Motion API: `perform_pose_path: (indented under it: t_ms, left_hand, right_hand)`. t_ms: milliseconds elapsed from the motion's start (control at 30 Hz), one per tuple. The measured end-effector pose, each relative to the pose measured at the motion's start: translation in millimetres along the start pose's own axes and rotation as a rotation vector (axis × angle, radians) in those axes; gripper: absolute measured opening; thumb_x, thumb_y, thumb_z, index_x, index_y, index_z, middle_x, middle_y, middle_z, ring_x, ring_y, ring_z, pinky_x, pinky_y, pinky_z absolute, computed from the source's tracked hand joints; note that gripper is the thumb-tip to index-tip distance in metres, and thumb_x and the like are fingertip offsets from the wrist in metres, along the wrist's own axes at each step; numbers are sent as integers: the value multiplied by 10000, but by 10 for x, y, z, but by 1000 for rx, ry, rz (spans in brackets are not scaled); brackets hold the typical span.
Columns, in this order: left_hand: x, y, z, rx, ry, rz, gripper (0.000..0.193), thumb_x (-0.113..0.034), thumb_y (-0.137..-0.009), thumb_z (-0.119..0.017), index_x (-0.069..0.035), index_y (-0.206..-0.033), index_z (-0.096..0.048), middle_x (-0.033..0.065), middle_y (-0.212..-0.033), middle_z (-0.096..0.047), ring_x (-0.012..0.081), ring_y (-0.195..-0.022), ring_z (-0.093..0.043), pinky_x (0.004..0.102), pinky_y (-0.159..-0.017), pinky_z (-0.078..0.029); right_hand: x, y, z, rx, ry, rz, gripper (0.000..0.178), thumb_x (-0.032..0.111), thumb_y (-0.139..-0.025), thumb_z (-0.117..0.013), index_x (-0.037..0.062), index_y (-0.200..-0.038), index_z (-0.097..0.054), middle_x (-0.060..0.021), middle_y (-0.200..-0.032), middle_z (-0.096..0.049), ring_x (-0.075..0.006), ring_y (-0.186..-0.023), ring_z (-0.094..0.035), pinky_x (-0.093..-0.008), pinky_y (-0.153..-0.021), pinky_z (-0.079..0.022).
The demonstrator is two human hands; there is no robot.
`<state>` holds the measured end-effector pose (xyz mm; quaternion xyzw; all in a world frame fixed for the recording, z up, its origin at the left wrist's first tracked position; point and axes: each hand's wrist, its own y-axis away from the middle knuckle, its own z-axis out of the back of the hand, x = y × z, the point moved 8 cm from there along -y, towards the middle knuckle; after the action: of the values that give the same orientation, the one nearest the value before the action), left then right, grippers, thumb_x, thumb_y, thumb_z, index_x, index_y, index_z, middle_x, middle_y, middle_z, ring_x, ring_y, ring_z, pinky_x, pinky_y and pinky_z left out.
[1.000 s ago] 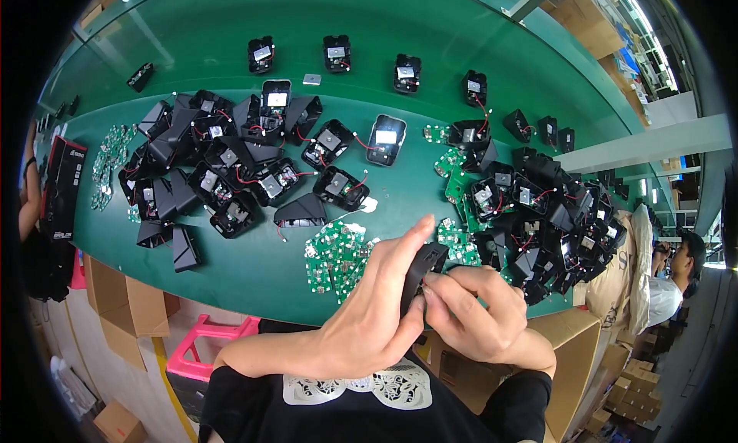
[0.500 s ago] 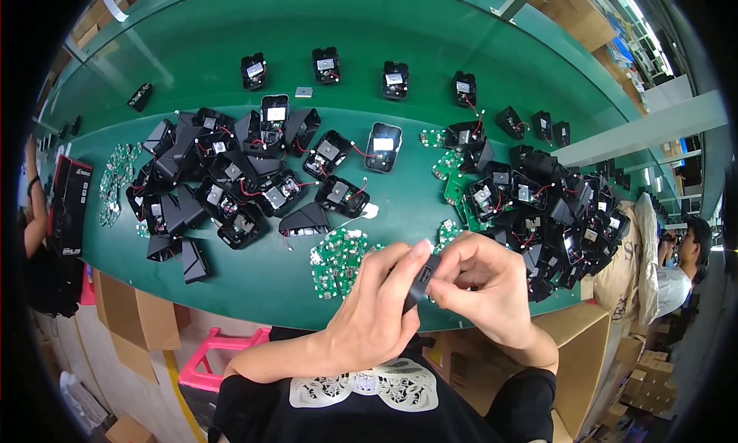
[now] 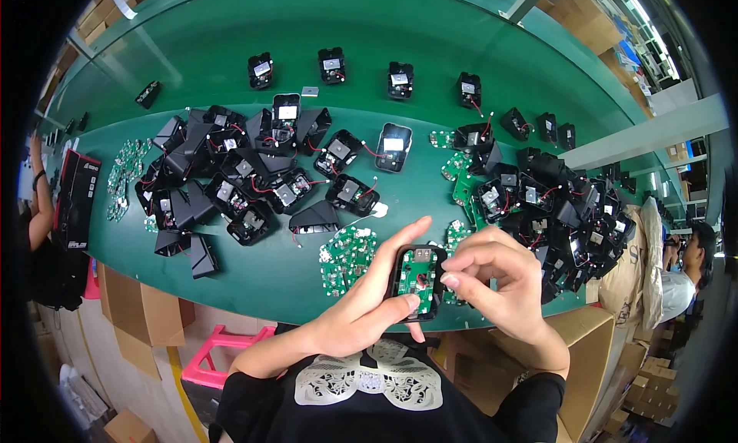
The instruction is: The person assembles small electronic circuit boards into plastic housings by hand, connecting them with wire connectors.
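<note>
Green bench point(image 3: 254, 274) beyond fingers. Left hand point(image 3: 361, 312) cradling black plastic housing with green circuit board point(image 3: 417, 280); right hand point(image 3: 500, 285) fingers pinched narrow at its edge. Seating step; needs pressing board flush.

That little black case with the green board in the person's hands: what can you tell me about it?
The small black plastic case is an open, rounded rectangular shell with a green circuit board seated inside, facing the camera. A red spot shows near the board's lower edge. The case is held upright above the near edge of the green table. The left hand cradles it from the left and below, and the right hand touches its right side with its fingertips.
</note>
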<state>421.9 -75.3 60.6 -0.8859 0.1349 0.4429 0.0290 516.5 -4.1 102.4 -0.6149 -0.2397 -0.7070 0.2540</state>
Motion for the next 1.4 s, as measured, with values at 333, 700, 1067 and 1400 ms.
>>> perform_pose_path:
  t_ms: [333,700,1067,1400]
  left_hand:
    - [-45,11,23,11,-38,8,661,34,-864,-377,-62,-1410,-16,94,-1451,-64,198,-1112,-416,292,-679,-541]
    - [-211,62,277,-63,-207,63,647,-1,-877,-392,-104,-1415,-47,182,-1327,-250,158,-755,-553,281,-669,-518]
    - [-2431,137,3956,-834,-1393,188,478,-262,-919,-418,87,-1245,-403,208,-1261,-475,270,-1151,-462,313,-972,-333]
    - [-2832,207,4273,-827,-2209,-382,489,-87,-771,-581,-72,-1246,-466,131,-1337,-409,309,-1271,-322,376,-1041,-292]
  right_hand:
    - [257,68,-93,9,533,433,299,-45,-639,-677,71,-914,-694,-55,-810,-597,-98,-560,-549,-211,-439,-417]
    - [409,-156,-394,81,824,687,413,5,-551,-634,126,-942,-688,6,-793,-588,-78,-519,-501,-208,-380,-357]
    - [169,-353,-246,8,769,504,283,-92,-621,-620,35,-869,-668,-64,-795,-577,-121,-553,-556,-226,-435,-422]
    - [-175,-436,327,-266,788,152,251,-76,-691,-632,60,-898,-672,-69,-808,-589,-142,-603,-549,-228,-468,-424]
